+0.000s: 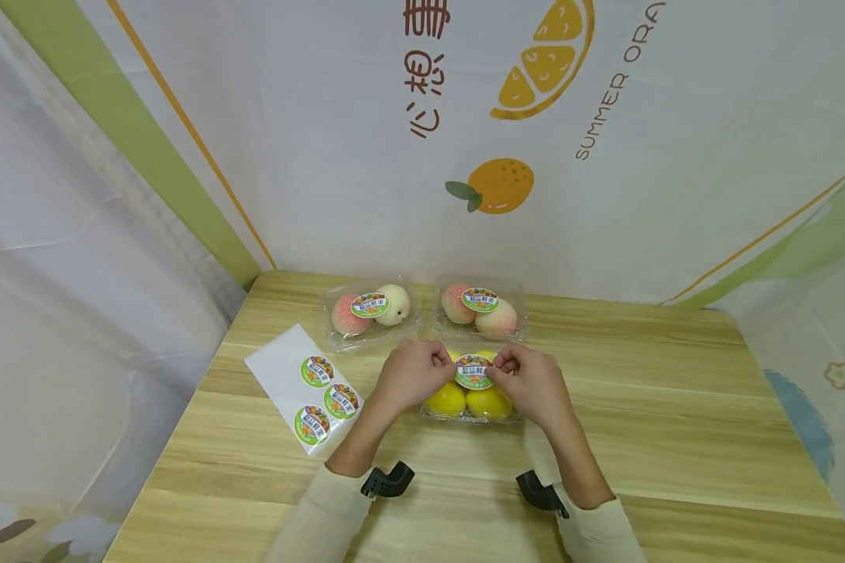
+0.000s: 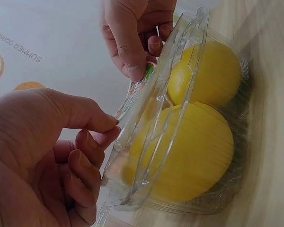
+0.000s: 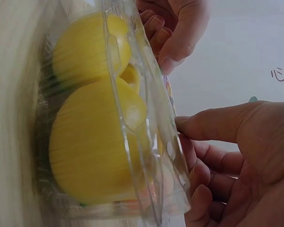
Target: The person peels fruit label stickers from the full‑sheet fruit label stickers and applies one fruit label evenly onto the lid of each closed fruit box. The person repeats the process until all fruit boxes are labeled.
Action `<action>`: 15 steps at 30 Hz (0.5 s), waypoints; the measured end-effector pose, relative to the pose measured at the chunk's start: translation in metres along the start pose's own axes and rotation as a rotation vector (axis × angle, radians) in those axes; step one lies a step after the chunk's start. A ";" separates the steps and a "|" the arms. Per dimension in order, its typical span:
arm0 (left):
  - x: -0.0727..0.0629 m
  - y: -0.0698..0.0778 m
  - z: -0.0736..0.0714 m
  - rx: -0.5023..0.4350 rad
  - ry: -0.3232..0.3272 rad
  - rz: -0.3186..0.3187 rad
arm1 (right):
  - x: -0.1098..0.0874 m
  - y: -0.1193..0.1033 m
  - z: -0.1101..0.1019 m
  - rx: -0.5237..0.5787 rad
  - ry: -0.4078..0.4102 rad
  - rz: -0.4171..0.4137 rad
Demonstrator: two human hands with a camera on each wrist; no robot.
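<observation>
An oval fruit label sticker (image 1: 474, 375) is stretched between both hands, right at the lid of a clear plastic box (image 1: 472, 420). Inside the box are several yellow fruits (image 2: 182, 151). My left hand (image 1: 414, 374) pinches the sticker's left edge between thumb and forefinger, its other fingers curled in. At the opposite edge, my right hand (image 1: 535, 385) pinches it the same way, the thumb (image 3: 208, 124) close over the lid. From the wrist views the sticker shows nearly edge-on, its printed face turned away from the fruit.
Behind stand two clear boxes of peaches, a left box (image 1: 334, 332) and a right box (image 1: 517, 320), each bearing a matching oval label. A white backing sheet (image 1: 282, 363) with three more stickers lies left of my left forearm. A printed curtain (image 1: 352, 195) hangs behind the table (image 1: 648, 438).
</observation>
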State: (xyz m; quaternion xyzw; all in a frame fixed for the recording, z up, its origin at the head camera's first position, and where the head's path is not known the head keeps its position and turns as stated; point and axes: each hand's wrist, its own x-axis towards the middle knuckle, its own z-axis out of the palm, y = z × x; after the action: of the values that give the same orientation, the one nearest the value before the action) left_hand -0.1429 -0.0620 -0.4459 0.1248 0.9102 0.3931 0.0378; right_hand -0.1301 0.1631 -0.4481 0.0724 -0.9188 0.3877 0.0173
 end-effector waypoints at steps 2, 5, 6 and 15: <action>0.000 0.000 0.000 0.009 -0.001 0.000 | 0.000 0.000 0.000 0.000 0.000 0.001; 0.000 0.001 -0.001 0.024 -0.002 0.000 | 0.000 -0.001 0.001 -0.001 0.001 0.004; 0.000 0.001 -0.001 0.030 -0.002 0.000 | 0.000 -0.001 0.001 -0.003 0.002 0.005; 0.000 0.001 0.000 0.080 0.004 -0.004 | 0.000 -0.002 0.003 -0.037 -0.001 0.008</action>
State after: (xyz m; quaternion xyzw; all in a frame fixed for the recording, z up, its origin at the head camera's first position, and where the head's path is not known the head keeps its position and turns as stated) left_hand -0.1425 -0.0608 -0.4451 0.1235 0.9256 0.3564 0.0319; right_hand -0.1298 0.1598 -0.4487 0.0688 -0.9260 0.3707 0.0165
